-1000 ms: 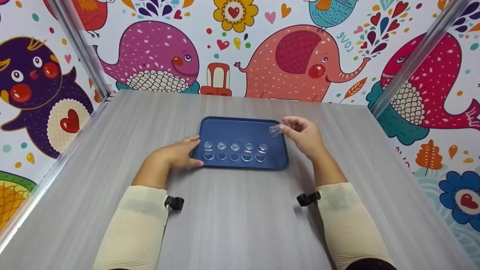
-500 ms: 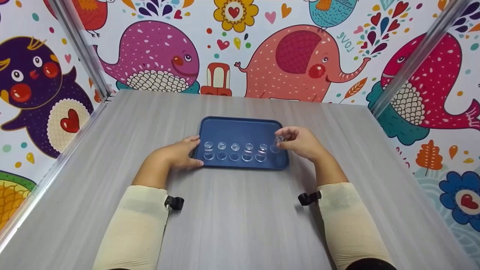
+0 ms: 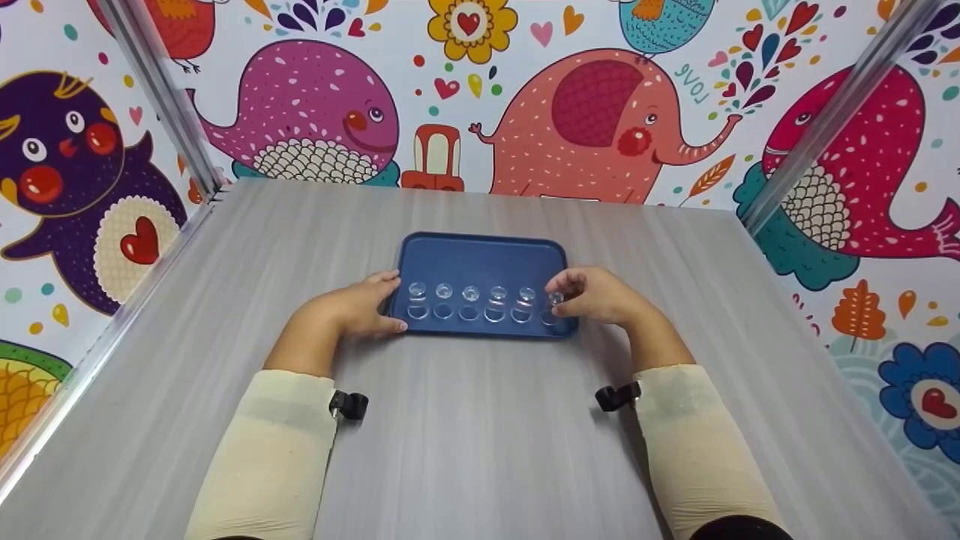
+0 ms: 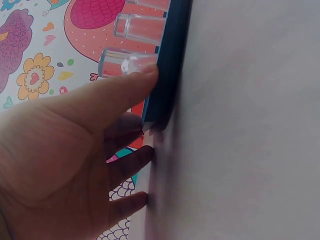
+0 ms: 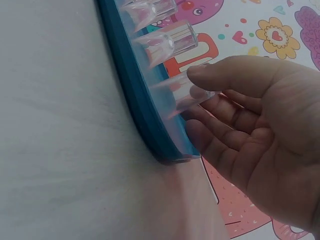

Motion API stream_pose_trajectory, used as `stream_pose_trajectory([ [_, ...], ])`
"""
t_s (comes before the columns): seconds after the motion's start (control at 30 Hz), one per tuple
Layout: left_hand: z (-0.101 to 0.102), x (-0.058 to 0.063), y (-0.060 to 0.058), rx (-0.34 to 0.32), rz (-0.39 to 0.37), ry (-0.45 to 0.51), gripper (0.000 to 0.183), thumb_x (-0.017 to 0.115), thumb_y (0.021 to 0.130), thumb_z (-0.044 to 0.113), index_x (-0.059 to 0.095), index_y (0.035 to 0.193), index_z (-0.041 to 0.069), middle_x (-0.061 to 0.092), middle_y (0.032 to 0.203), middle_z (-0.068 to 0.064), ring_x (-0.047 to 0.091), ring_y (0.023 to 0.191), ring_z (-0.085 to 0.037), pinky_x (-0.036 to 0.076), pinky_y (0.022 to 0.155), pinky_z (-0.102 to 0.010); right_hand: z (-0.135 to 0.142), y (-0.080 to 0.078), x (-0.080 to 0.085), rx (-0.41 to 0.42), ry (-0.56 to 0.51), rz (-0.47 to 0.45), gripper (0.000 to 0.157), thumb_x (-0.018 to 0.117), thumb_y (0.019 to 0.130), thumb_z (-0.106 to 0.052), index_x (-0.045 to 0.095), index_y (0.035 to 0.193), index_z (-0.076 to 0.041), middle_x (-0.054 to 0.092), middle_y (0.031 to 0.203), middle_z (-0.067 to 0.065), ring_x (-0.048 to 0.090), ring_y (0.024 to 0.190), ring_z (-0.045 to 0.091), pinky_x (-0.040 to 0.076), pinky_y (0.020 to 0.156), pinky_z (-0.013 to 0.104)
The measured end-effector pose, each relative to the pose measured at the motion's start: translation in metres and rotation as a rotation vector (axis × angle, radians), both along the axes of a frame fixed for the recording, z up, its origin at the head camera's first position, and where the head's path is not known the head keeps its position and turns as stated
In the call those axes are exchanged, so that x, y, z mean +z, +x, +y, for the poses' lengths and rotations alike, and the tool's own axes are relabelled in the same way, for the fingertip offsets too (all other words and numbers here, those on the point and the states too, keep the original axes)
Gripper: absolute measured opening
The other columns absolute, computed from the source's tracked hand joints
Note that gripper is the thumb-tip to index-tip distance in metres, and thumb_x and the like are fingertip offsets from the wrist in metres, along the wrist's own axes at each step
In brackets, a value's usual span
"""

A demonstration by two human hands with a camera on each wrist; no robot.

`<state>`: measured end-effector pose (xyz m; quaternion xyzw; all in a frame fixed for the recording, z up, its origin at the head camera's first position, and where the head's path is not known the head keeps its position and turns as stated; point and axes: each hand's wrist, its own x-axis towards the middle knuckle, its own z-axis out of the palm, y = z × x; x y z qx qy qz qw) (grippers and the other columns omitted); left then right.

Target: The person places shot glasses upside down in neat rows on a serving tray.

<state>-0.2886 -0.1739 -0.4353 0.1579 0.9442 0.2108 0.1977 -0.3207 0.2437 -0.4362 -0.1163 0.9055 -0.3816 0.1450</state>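
Observation:
A blue tray [image 3: 480,259] lies on the table, with a row of small clear glasses [image 3: 470,302] along its near side, narrow ends up and wide ends down. At the right end of that row, my right hand [image 3: 596,296] pinches a clear glass [image 5: 182,92] near its narrow top, between thumb and fingers. The wide end is down at the tray's surface. My left hand [image 3: 360,306] rests at the tray's left end. In the left wrist view its thumb [image 4: 127,87] touches the tray's front side while the other fingers spread along the left end.
Grey wood-grain table [image 3: 480,435] extends around the tray. Behind it and at both sides stand walls printed with cartoon animals [image 3: 585,127], joined by metal corner posts [image 3: 161,90]. A small black camera [image 3: 350,406] sits at each wrist.
My right hand has brought the tilted glass from above the tray's right edge down and toward me, turning it upright with the wide end down, in line with the row. The left hand has stayed put.

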Motion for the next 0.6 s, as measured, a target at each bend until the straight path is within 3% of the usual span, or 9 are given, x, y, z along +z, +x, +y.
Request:
stream_pose_trajectory([
  [0.43, 0.001, 0.001, 0.000, -0.008, 0.002, 0.000, 0.093, 0.072, 0.101, 0.041, 0.023, 0.170, 0.001, 0.014, 0.182, -0.013, 0.015, 0.168, -0.042, 0.018, 0.137, -0.059, 0.004, -0.002, -0.003, 0.028, -0.013, -0.011, 0.034, 0.085, 0.089, -0.017, 0.076, 0.122, -0.015, 0.073, 0.117, 0.007, 0.063, 0.111, 0.027, 0.060, 0.096, 0.034],
  [0.6, 0.002, 0.000, -0.002, -0.004, -0.002, 0.000, 0.094, 0.073, 0.100, 0.042, 0.024, 0.170, 0.003, 0.014, 0.182, -0.012, 0.015, 0.168, -0.042, 0.018, 0.137, -0.059, 0.013, -0.002, -0.001, -0.001, -0.113, -0.019, 0.044, 0.081, 0.095, -0.026, 0.071, 0.133, -0.009, 0.073, 0.126, 0.010, 0.065, 0.117, 0.026, 0.059, 0.106, 0.040],
])
